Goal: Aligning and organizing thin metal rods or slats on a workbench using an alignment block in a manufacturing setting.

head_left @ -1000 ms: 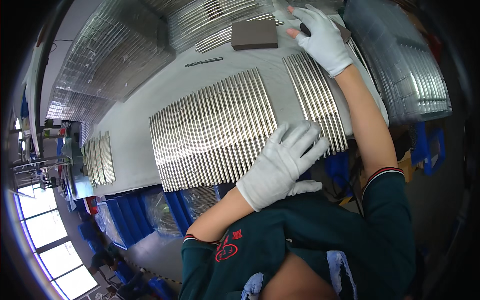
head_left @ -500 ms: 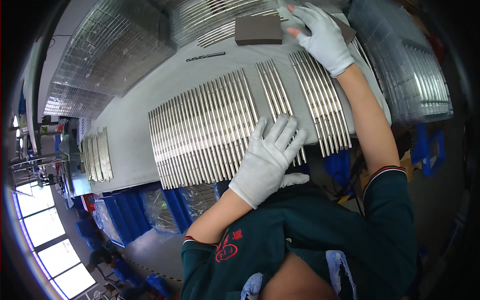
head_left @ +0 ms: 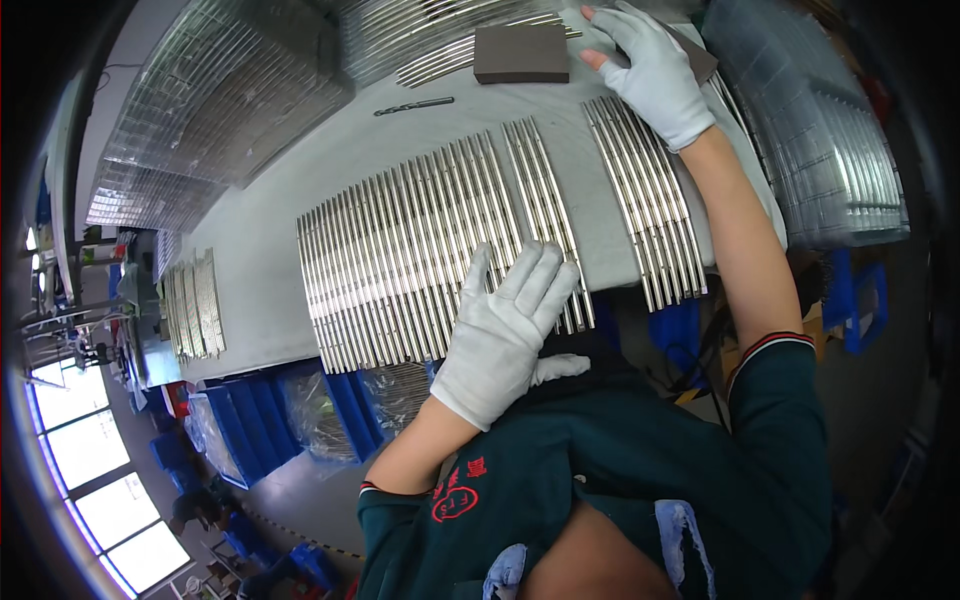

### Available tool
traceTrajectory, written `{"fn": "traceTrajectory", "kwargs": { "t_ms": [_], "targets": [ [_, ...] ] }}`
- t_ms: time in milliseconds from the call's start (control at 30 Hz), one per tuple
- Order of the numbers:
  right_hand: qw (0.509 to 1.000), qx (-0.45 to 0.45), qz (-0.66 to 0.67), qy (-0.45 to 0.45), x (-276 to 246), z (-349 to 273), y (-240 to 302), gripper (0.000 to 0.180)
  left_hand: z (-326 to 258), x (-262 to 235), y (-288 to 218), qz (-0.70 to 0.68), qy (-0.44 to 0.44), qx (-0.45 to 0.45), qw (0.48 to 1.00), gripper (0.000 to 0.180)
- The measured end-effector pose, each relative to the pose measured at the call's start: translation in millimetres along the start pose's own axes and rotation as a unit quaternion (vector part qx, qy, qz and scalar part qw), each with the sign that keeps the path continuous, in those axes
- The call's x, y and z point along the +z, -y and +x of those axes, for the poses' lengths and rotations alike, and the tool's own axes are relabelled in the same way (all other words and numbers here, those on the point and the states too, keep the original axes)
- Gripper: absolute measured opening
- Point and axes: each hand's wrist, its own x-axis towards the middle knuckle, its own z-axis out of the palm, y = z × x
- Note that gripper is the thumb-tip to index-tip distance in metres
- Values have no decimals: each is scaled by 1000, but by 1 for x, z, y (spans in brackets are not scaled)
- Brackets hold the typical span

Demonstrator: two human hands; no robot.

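Your gloved left hand [head_left: 500,340] lies open on smooth, slender metal rods [head_left: 385,265], rowed on grey cloth [head_left: 255,280]. Your right hand [head_left: 655,85] covers a brown block [head_left: 697,58]; its grip I cannot tell. Red embroidery [head_left: 456,503] marks your shirt [head_left: 640,450].

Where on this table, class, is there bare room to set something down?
Bare cloth lies between the silvery strips and wide rod row, up to the drill bit. A narrower gap parts middle rod group from right rod group. Crowded: the far edge, with brown block, loose rods, plastic trays and right hand.
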Motion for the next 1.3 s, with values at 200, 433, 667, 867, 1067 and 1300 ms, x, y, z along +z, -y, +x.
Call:
{"fn": "traceTrajectory", "kwargs": {
  "t_ms": [200, 433, 667, 867, 1067, 1300],
  "targets": [
    [998, 17, -6, 58, 1, 5, 14, 45, -2, -2, 2, 3, -3, -4, 1000, 100],
    [999, -11, 1, 43, 7, 5, -3, 47, 14, 9, -9, -84, -44, 84, 992, 95],
    [999, -28, -16, 22, 4, 3, -7, 44, -27, -9, 19, 27, -42, -50, 997, 98],
    [1000, -20, 8, 22, -9, 10, 23, 42, -21, -4, 12, 17, -40, -50, 998, 96],
    [999, -31, 40, -14, -9, 10, 27, 40, 7, 7, -2, -18, -44, 8, 999, 95],
    [999, -33, 27, -23, -3, 7, 18, 42, 7, 8, -3, -33, -42, 24, 998, 97]
  ]
}}
